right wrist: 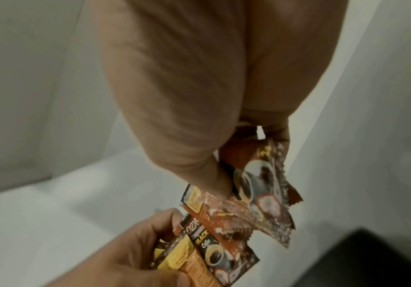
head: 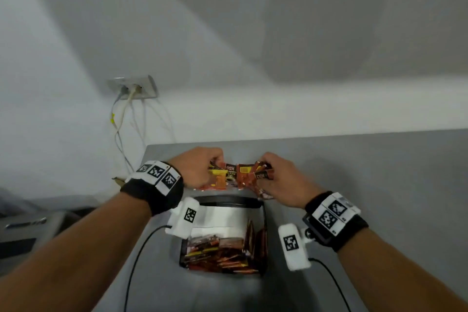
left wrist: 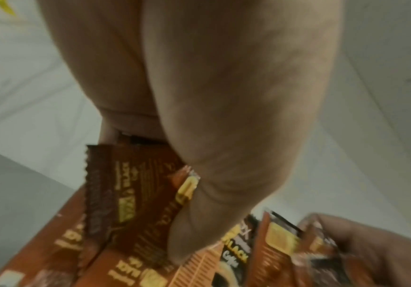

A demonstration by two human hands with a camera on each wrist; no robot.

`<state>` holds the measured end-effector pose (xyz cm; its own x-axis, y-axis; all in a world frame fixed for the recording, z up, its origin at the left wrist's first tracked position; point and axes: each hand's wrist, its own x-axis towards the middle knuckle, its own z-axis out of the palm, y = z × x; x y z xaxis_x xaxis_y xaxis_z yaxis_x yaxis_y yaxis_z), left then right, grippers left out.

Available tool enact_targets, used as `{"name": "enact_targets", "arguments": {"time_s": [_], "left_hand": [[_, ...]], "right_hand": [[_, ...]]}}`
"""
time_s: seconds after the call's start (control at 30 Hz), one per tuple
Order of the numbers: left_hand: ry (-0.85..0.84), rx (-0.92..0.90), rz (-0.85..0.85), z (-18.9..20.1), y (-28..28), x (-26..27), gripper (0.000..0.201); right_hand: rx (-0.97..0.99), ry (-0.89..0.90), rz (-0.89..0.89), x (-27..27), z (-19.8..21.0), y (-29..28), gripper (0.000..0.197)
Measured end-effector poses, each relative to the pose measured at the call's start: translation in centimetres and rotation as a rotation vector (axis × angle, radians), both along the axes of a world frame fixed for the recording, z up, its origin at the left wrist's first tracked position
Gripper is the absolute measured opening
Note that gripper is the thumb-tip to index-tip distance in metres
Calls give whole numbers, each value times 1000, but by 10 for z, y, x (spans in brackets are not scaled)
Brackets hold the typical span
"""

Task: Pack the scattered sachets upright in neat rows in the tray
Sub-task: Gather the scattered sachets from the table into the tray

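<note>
A pile of orange-brown coffee sachets (head: 239, 176) lies on the grey table just beyond the black tray (head: 264, 213). My left hand (head: 202, 167) grips several sachets (left wrist: 135, 196) at the pile's left side. On the right side my right hand (head: 273, 175) pinches sachets (right wrist: 256, 180) between thumb and fingers. The tray, lined with white paper, holds a row of sachets (head: 220, 253) in its near part and a few standing along its right wall. In the right wrist view the left hand (right wrist: 126, 250) also shows, holding sachets (right wrist: 209, 250).
The grey table (head: 367, 185) stretches far to the right and ends at a left edge near my left wrist. A wall socket (head: 134, 87) with hanging cables is on the white wall at the left. Thin black wires run from both wrist cameras.
</note>
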<state>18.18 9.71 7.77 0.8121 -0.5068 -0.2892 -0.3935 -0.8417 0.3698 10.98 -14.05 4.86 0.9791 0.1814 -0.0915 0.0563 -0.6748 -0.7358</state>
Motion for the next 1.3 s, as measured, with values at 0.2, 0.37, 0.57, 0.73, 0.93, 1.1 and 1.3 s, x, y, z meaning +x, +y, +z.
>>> {"name": "enact_targets", "arguments": {"time_s": [0.2,0.37,0.57,0.73,0.93,1.1,1.3], "left_hand": [[-90,129,12,-28,25,-62,22],[-69,60,155,-51,38,-76,22],[-107,62,91,-58,40,-80,24],[-144,111,5,-63,28,-87,35],[-174,85,-3,-66,24,-85,40],[11,-83,-29,-83,34,-90,59],[88,-173,-56,-95,42,-97,57]], "right_hand": [[-96,-45,34,-16,-23,45,22],[-17,-47,-73,-16,-23,54,23],[-82,-72,-87,-14,-34,69,24],[-225,-29,62,-26,-49,72,21],[-312,-9,206,-41,-48,66,22],[-396,5,331,-59,-46,66,26],[-568,-22,457,-65,-48,68,53]]}}
